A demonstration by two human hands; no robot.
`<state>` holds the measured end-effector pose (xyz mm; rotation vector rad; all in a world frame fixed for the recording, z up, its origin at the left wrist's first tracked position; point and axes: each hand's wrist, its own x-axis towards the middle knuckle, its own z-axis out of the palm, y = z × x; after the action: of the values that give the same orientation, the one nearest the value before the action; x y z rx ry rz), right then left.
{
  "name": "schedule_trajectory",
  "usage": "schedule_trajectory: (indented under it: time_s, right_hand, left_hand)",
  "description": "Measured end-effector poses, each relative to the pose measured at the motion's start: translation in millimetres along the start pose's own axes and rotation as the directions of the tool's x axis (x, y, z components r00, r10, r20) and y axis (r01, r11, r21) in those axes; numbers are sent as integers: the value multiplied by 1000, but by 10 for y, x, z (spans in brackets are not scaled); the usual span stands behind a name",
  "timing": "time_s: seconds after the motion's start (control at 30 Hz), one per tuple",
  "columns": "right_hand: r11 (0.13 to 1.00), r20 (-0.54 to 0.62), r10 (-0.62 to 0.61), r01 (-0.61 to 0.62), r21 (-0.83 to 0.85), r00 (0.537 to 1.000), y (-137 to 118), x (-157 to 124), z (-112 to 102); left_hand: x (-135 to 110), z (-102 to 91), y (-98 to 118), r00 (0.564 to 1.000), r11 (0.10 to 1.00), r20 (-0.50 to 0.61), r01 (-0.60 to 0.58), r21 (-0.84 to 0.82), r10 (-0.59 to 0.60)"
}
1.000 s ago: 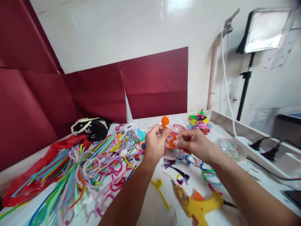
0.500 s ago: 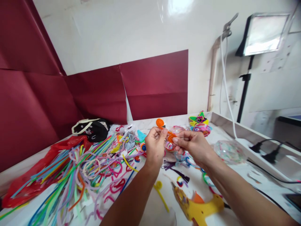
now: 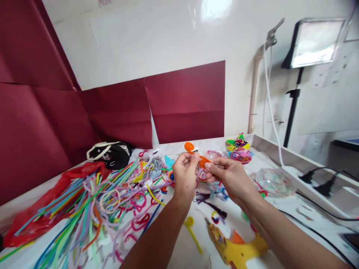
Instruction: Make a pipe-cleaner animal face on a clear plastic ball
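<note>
Both hands hold one orange pipe cleaner [image 3: 189, 147] coiled into a spiral at each end. My left hand [image 3: 185, 172] pinches its middle, with one spiral standing out above the thumb. The fingers of my right hand [image 3: 224, 172] close on the second spiral, covering part of it. Below my hands, a yellow glue gun [image 3: 238, 248] lies on the white table, its nozzle pointing up and left. A yellow pipe cleaner [image 3: 193, 233] with a curled end rests left of it. Dark tassels [image 3: 214, 207] lie between my forearms.
A big heap of colourful pipe cleaners [image 3: 92, 209] spreads over the left, partly on a red plastic bag [image 3: 21, 228]. Behind are a black bag [image 3: 112, 155] and colourful masks [image 3: 239, 149]. At right lie a clear plastic container [image 3: 275, 182], a power strip [image 3: 294, 170] and cables.
The orange pipe cleaner has turned slightly and its upper spiral has shifted a little left. My right forearm has moved a bit, covering more of the glue gun's rear. Both hands keep their grip.
</note>
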<state>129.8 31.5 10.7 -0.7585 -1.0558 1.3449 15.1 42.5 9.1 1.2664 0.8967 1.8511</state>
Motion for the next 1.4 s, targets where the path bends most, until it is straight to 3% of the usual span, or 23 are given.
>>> schedule_trajectory:
  time_s: [0.2, 0.37, 0.57, 0.7, 1.17, 1.4]
  right_hand:
    - [976, 155, -21, 54, -213, 988, -45, 36, -95]
    - [869, 236, -117, 215, -447, 965, -116, 101, -242]
    - [784, 311, -146, 301, -543, 939, -168, 115, -294]
    - [760, 328, -142, 315, -568, 934, -122, 112, -300]
    - [537, 351, -202, 403, -741, 914, -111, 61, -264]
    - [563, 283, -285, 399, -723, 916, -131, 17, -217]
  left_hand:
    - [36, -54, 73, 998, 996, 59, -21, 92, 15]
    - [58, -84, 109, 991, 991, 131, 11, 134, -29]
    - [35, -60, 113, 984, 982, 157, 52, 180, -81]
    - [22, -40, 97, 985, 979, 143, 66, 193, -95]
    - [10, -34, 66, 986, 984, 144, 56, 171, -81]
    - [6, -23, 40, 993, 988, 101, 47, 145, -62]
